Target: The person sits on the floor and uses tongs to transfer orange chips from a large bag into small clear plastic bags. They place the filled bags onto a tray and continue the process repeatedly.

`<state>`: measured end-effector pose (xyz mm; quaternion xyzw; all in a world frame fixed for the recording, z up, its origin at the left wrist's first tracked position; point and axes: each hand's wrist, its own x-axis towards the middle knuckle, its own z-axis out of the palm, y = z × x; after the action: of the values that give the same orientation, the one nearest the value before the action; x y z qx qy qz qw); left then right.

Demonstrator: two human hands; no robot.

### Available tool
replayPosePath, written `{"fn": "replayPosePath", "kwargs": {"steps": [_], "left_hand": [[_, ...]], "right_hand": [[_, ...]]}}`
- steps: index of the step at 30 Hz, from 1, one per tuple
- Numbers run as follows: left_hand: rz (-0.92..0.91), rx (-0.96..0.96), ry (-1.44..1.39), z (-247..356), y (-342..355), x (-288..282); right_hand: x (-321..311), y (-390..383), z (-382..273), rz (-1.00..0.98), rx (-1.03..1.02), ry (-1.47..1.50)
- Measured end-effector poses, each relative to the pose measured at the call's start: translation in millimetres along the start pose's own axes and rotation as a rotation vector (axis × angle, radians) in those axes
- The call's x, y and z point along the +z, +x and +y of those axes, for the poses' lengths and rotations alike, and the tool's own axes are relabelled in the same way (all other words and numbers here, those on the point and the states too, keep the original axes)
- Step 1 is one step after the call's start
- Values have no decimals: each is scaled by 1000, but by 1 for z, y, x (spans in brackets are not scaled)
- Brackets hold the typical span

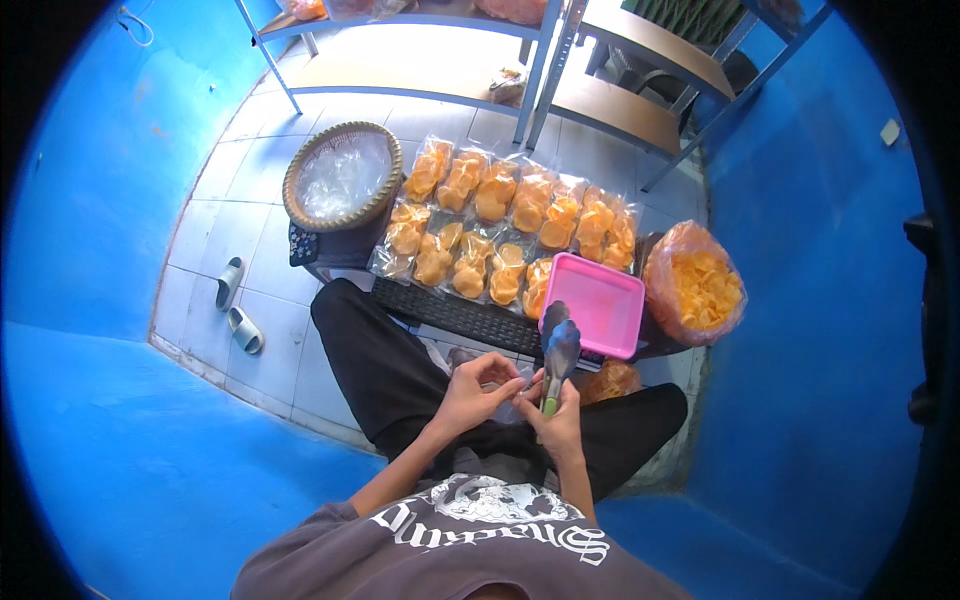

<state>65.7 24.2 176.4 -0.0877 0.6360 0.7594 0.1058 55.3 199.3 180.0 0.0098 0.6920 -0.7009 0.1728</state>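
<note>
Over my lap, my left hand [477, 392] has its fingertips closed on a clear plastic bag [500, 410]. My right hand [553, 415] holds metal tongs [560, 350] with a green handle, pointing up, and its fingertips are also at the bag, beside my left hand. Behind the tongs sits a pink plastic tray [595, 303]. Two rows of clear packs of orange crackers [470, 260] lie on a low dark woven table [440, 308]. At their right is a big bag of loose orange crackers [695, 285].
A round basket [342, 145] of clear bags stands at the left. A smaller orange bag [610, 385] lies below the tray. Two sandals [243, 328] are on the tiles. Metal shelves [640, 45] stand at the back, and blue walls [800, 330] surround me.
</note>
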Motion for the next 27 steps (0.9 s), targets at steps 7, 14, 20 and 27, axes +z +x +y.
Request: {"fn": "replayPosePath", "kwargs": {"steps": [7, 14, 20, 27], "left_hand": [[-41, -49, -25, 4, -5, -21], [24, -72, 146, 48, -8, -17], [17, 289, 81, 101, -23, 6], [-21, 594, 59, 143, -44, 30]], "right_hand": [[-7, 7, 6, -41, 54, 191], [-24, 20, -22, 120, -42, 249], [-24, 7, -78, 34, -185, 413], [-19, -25, -136, 22, -388, 544]]}}
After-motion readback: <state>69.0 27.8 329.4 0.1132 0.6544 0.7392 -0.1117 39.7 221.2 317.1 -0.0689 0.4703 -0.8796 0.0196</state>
